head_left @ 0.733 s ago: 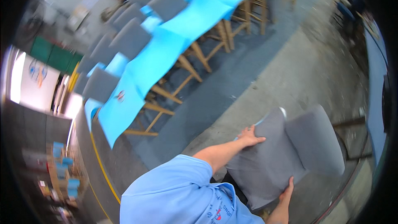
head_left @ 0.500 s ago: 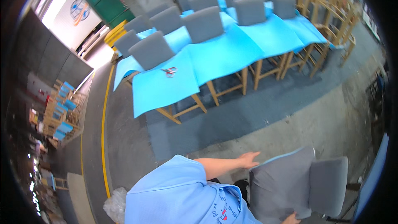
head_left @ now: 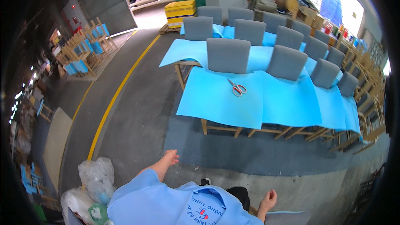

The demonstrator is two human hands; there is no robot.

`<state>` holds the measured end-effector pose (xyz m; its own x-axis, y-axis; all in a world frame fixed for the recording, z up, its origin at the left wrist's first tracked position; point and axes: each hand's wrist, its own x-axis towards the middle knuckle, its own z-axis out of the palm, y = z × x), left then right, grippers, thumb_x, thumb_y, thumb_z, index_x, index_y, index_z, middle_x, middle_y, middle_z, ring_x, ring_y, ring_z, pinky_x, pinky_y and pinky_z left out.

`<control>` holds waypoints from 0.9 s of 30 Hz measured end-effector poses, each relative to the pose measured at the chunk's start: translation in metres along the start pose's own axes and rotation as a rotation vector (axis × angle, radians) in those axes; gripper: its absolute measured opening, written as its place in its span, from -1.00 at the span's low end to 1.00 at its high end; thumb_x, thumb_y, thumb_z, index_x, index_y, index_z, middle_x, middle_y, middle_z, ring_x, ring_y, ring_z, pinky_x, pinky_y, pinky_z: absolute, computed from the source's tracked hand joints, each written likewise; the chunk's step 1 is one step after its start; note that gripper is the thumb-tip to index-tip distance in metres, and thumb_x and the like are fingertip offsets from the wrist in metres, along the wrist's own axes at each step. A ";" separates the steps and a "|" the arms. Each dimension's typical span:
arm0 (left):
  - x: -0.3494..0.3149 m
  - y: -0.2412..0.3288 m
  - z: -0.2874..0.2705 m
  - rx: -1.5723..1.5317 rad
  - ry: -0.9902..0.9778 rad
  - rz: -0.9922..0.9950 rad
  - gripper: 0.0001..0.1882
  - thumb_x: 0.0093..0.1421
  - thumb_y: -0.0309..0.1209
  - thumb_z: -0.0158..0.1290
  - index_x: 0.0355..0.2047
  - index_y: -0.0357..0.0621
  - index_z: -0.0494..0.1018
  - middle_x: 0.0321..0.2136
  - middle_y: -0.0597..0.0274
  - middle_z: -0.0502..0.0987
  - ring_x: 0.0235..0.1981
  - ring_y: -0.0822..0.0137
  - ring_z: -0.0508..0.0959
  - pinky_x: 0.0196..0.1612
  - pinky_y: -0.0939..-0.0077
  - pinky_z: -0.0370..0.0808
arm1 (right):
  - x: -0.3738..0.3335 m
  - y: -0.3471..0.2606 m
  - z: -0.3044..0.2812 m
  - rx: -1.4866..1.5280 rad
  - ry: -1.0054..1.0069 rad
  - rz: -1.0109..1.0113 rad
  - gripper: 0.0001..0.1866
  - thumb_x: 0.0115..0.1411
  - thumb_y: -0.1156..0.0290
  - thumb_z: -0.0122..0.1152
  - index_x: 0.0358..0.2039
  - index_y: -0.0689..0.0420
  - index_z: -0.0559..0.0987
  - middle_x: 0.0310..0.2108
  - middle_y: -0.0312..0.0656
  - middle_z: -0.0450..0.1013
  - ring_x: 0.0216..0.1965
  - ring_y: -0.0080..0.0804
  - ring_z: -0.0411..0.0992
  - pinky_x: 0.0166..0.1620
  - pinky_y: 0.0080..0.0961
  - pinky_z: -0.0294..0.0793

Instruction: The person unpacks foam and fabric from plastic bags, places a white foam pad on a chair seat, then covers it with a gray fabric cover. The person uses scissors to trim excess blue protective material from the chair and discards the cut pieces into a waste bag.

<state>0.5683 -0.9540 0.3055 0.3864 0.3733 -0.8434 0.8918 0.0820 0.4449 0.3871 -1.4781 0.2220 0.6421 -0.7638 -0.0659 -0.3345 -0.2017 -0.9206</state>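
My left hand [head_left: 171, 156] is held out over the grey floor, fingers loosely bent and apart, with nothing in it. At the lower right my right hand [head_left: 268, 200] is raised with loosely curled fingers, and I see nothing in it. Just below it, a grey padded seat [head_left: 287, 217] shows at the picture's bottom edge. Ahead, red-handled scissors [head_left: 238, 90] lie on a light blue sheet [head_left: 208, 104] draped over the seat of the nearest chair. That chair's grey padded backrest [head_left: 228, 56] stands behind them.
Several more grey-backed chairs [head_left: 287, 63] under blue sheets stand in rows ahead and to the right. Wooden frames [head_left: 368, 87] are stacked at the far right. Clear plastic bags [head_left: 96, 177] sit at my lower left, near a yellow floor line [head_left: 121, 87]. Yellow boxes [head_left: 180, 10] stand farther back.
My view has swung left, toward the draped chairs. My right hand has come off the grey chair, which is now mostly out of view. My left hand is away from its seat.
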 end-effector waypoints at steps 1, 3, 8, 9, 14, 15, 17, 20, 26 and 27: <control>0.007 0.002 -0.005 -0.050 -0.016 -0.015 -0.46 0.36 -0.09 0.00 0.29 0.04 0.35 -0.03 0.15 0.60 -0.18 0.04 0.63 -0.12 0.03 0.50 | 0.009 -0.021 0.027 0.014 -0.118 -0.041 -0.70 0.26 0.52 0.26 0.01 0.27 0.60 -0.19 -0.17 0.57 -0.17 -0.48 0.51 -0.07 -0.52 0.51; 0.021 0.006 -0.002 -0.133 -0.056 -0.048 -0.43 0.38 -0.08 -0.03 0.34 0.03 0.28 0.08 0.10 0.58 -0.05 -0.07 0.62 0.02 -0.06 0.49 | 0.028 -0.056 0.068 0.029 -0.288 -0.089 -0.71 0.25 0.53 0.28 -0.01 0.27 0.61 -0.21 -0.19 0.57 -0.19 -0.49 0.51 -0.09 -0.52 0.51; 0.050 0.034 0.060 -0.405 -0.334 -0.169 -0.40 0.44 -0.02 -0.11 0.40 0.05 0.18 0.22 0.05 0.49 0.15 -0.16 0.53 0.17 -0.16 0.41 | 0.081 -0.114 0.179 -0.003 -0.574 -0.160 -0.77 0.24 0.54 0.31 -0.08 0.25 0.65 -0.29 -0.24 0.59 -0.26 -0.52 0.52 -0.14 -0.55 0.52; 0.056 0.044 0.077 -0.440 -0.392 -0.200 -0.40 0.46 -0.02 -0.12 0.41 0.06 0.16 0.23 0.05 0.48 0.16 -0.17 0.52 0.17 -0.16 0.41 | 0.094 -0.127 0.204 -0.023 -0.629 -0.203 -0.78 0.24 0.53 0.31 -0.10 0.25 0.66 -0.30 -0.24 0.60 -0.28 -0.53 0.52 -0.15 -0.55 0.52; 0.090 0.119 0.144 -0.718 -0.428 -0.219 -0.47 0.48 -0.06 -0.15 0.36 0.06 0.21 0.28 0.10 0.41 0.23 -0.19 0.44 0.22 -0.22 0.36 | 0.178 -0.197 0.354 -0.120 -0.770 -0.450 -0.80 0.24 0.42 0.34 -0.15 0.20 0.67 -0.27 -0.09 0.63 -0.28 -0.34 0.61 -0.21 -0.43 0.57; 0.099 0.131 0.154 -0.814 -0.373 -0.223 -0.48 0.48 -0.05 -0.15 0.35 0.05 0.22 0.29 0.10 0.38 0.27 -0.20 0.39 0.25 -0.25 0.32 | 0.192 -0.214 0.384 -0.138 -0.797 -0.460 -0.78 0.22 0.42 0.34 -0.13 0.19 0.66 -0.22 -0.06 0.61 -0.23 -0.24 0.60 -0.16 -0.37 0.57; 0.125 0.156 0.176 -1.068 -0.426 -0.166 -0.46 0.46 -0.02 -0.16 0.33 0.03 0.25 0.30 0.12 0.35 0.31 -0.14 0.34 0.30 -0.24 0.28 | 0.227 -0.248 0.442 -0.232 -0.813 -0.535 -0.73 0.18 0.44 0.34 -0.09 0.18 0.63 -0.11 -0.02 0.56 -0.10 -0.09 0.55 -0.04 -0.25 0.55; 0.166 0.199 0.214 -1.507 -0.718 -0.038 -0.40 0.43 0.07 -0.16 0.33 0.03 0.29 0.33 0.15 0.32 0.30 0.02 0.36 0.32 -0.11 0.28 | 0.290 -0.269 0.512 -0.344 -0.757 -0.703 -0.61 0.10 0.50 0.36 -0.02 0.16 0.57 0.06 0.03 0.44 0.10 0.09 0.39 0.15 -0.13 0.43; 0.222 0.224 0.242 -1.583 -0.561 -0.057 -0.38 0.43 0.09 -0.18 0.34 0.03 0.28 0.34 0.15 0.31 0.31 0.03 0.35 0.33 -0.10 0.27 | 0.314 -0.269 0.568 -0.593 -0.876 -0.614 -0.55 0.07 0.47 0.42 -0.02 0.13 0.49 0.00 -0.01 0.42 0.07 0.06 0.35 0.14 -0.12 0.40; 0.225 0.226 0.249 -1.568 -0.547 -0.091 -0.38 0.43 0.09 -0.18 0.34 0.03 0.28 0.35 0.15 0.31 0.31 0.03 0.35 0.33 -0.10 0.27 | 0.318 -0.265 0.564 -0.604 -0.875 -0.593 -0.55 0.07 0.48 0.42 -0.02 0.12 0.48 0.00 -0.01 0.41 0.07 0.07 0.35 0.15 -0.12 0.40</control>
<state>0.9155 -1.0816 0.1414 0.6832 -0.0035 -0.7302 -0.0411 0.9982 -0.0432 1.0694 -1.3218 0.2281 0.9746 0.1684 -0.1476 0.0515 -0.8100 -0.5842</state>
